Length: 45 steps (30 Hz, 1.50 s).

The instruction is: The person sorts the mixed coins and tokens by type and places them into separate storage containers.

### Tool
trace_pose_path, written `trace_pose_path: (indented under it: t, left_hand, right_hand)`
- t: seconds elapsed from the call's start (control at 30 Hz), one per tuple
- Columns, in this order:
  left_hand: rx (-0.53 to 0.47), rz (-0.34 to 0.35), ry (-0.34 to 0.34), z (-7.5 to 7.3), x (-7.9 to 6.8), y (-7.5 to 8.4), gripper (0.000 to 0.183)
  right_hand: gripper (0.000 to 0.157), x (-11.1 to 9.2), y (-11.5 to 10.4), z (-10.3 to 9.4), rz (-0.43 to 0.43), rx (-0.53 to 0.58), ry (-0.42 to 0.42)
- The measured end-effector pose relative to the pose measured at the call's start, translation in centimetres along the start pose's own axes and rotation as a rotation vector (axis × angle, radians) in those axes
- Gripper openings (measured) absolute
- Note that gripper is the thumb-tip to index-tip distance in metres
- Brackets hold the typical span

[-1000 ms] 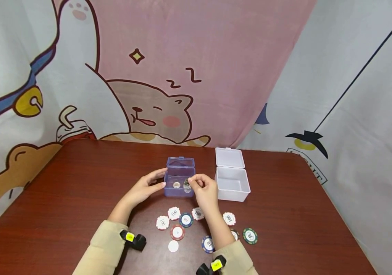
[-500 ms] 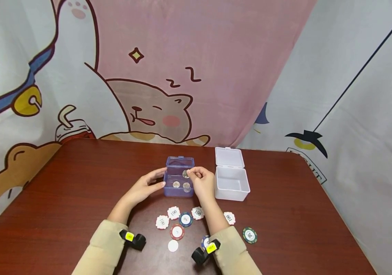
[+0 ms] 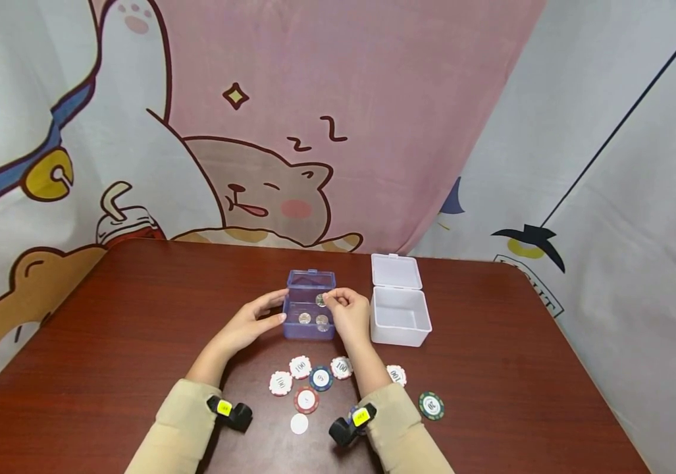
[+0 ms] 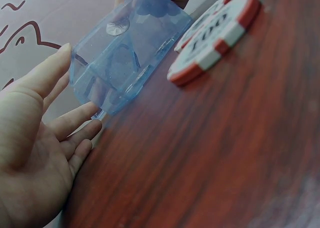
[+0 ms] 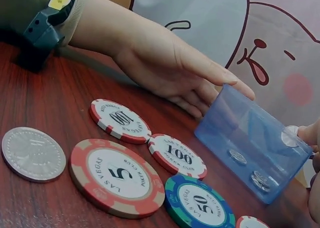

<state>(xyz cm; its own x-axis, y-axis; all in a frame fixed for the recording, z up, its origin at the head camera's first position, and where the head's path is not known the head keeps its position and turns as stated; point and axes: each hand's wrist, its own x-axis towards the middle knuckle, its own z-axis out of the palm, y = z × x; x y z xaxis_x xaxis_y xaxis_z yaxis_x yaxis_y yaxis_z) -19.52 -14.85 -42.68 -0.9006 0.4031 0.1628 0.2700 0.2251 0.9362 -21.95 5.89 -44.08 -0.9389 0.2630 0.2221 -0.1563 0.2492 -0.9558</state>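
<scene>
A translucent blue box (image 3: pixel 299 333) stands on the table with its lid raised at the back. My left hand (image 3: pixel 249 324) lies against its left end, thumb and fingers mostly straight and touching the wall. Over the box's right side, my right hand (image 3: pixel 352 320) pinches a silver coin (image 3: pixel 320 300) between thumb and forefinger. The same coin (image 5: pixel 290 136) shows through the blue plastic in the right wrist view. Two more spots of silver coins lie on the box floor, one coin (image 3: pixel 305 318) left of centre and another coin (image 3: pixel 322 323) at the right.
Right of the blue box stands a white box (image 3: pixel 399 338), lid up. Several poker chips lie in front, among them a red 5 chip (image 3: pixel 306 399) and a green chip (image 3: pixel 431 405). A loose silver coin (image 3: pixel 299 423) lies nearest me. The right forearm partly hides other chips.
With the coin, my right hand has moved from the front right of the blue box toward its back right, then held there. The left hand has stayed in place.
</scene>
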Motion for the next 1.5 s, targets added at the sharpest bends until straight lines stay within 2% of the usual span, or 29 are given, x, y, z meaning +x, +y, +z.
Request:
trace_pose_path:
  t: [0.33, 0.77, 1.13, 1.33, 1.5]
  left_hand:
    - [-0.024, 0.006, -0.003, -0.1, 0.0, 0.0, 0.052]
    - [-0.038, -0.004, -0.007, -0.1, 0.0, -0.3, 0.051]
    - [-0.039, 0.015, -0.010, -0.1, 0.1, -0.4, 0.052]
    - [-0.031, 0.026, -0.007, -0.1, 0.1, -0.5, 0.051]
    - [-0.034, 0.009, -0.006, -0.1, 0.1, -0.3, 0.051]
  right_hand:
    - [0.008, -0.4, 0.6, 0.2, -0.044, 0.014, 0.028]
    - [0.013, -0.7, 0.5, -0.2, -0.009, -0.024, -0.045]
    - [0.023, -2.4, -0.1, -1.1, -0.205, -0.158, -0.084]
    - [0.022, -3.4, -0.9, -1.7, -0.276, -0.158, -0.124]
    - [0.019, -4.1, -1.7, -2.2, -0.325, -0.153, -0.155]
